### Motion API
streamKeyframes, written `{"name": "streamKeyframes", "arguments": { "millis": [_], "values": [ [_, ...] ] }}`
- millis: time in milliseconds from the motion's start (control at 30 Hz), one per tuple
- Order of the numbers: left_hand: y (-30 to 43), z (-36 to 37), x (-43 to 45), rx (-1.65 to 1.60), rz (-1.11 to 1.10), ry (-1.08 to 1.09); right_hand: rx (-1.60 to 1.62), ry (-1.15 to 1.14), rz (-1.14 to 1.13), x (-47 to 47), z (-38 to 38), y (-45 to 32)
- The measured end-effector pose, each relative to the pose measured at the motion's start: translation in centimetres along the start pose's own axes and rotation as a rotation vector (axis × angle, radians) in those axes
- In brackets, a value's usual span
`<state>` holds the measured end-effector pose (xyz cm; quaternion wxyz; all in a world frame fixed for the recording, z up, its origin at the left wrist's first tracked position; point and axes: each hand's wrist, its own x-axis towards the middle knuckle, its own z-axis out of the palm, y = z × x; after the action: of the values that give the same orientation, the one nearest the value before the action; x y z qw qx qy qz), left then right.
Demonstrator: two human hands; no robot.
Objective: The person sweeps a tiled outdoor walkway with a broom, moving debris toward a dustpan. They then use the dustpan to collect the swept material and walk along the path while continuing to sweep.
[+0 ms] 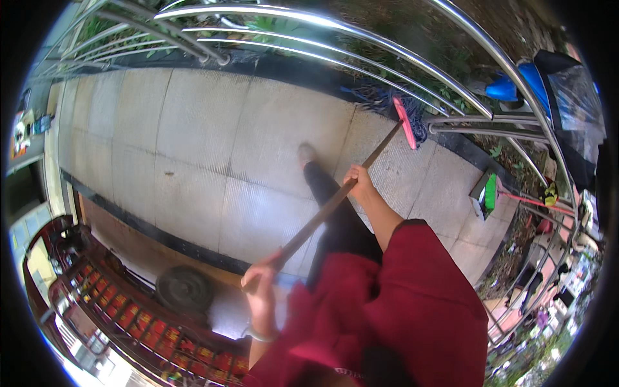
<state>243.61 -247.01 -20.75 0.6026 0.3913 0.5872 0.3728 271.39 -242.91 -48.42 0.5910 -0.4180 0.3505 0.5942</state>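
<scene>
A mop with a brown wooden handle (316, 220) slants across the view in front of me. My left hand (261, 290), a bracelet at its wrist, grips the top end of the handle near my body. Farther down the same handle, the fingers of my right hand (358, 181) are wrapped around it. At the far end is a pink mop head (405, 123) with dark blue fabric strands (382, 99). The strands lie on the dark floor border by the metal railing. My dark-trousered leg (321, 186) reaches forward under the handle, its shoe blurred.
Stainless steel railings (338, 29) curve along the far side, with plants behind. Pale ribbed tiles (193, 111) cover the floor. A green and black dustpan (485, 196) stands at right. A dark wooden piece with red panels (128, 314) and a round dark object (185, 290) are at lower left.
</scene>
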Motion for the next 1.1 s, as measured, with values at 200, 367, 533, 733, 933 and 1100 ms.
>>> {"name": "streamKeyframes", "arguments": {
  "millis": [200,367,533,733,933,1100],
  "values": [
    [1.7,-4.4,-11.7,-0.042,0.140,0.292,-0.050,-0.130,0.146,-8.0,3.8,6.4],
    [5.9,-8.9,-22.5,0.173,0.499,0.455,-0.070,-0.237,0.522,-19.4,5.0,14.2],
    [2.2,-0.7,-27.7,0.196,0.300,0.638,-0.158,-0.101,0.594,-17.6,0.0,11.2],
    [-1.9,13.2,-31.1,0.007,0.104,0.544,-0.216,-0.118,0.685,-14.2,-11.9,1.0],
    [-5.0,19.8,-31.8,0.054,0.034,0.473,-0.151,-0.104,0.551,-14.4,-18.8,-9.6],
    [-6.0,21.5,-32.3,0.158,0.083,0.305,-0.014,0.003,0.518,-15.6,-24.7,-13.9]
  ]
}}
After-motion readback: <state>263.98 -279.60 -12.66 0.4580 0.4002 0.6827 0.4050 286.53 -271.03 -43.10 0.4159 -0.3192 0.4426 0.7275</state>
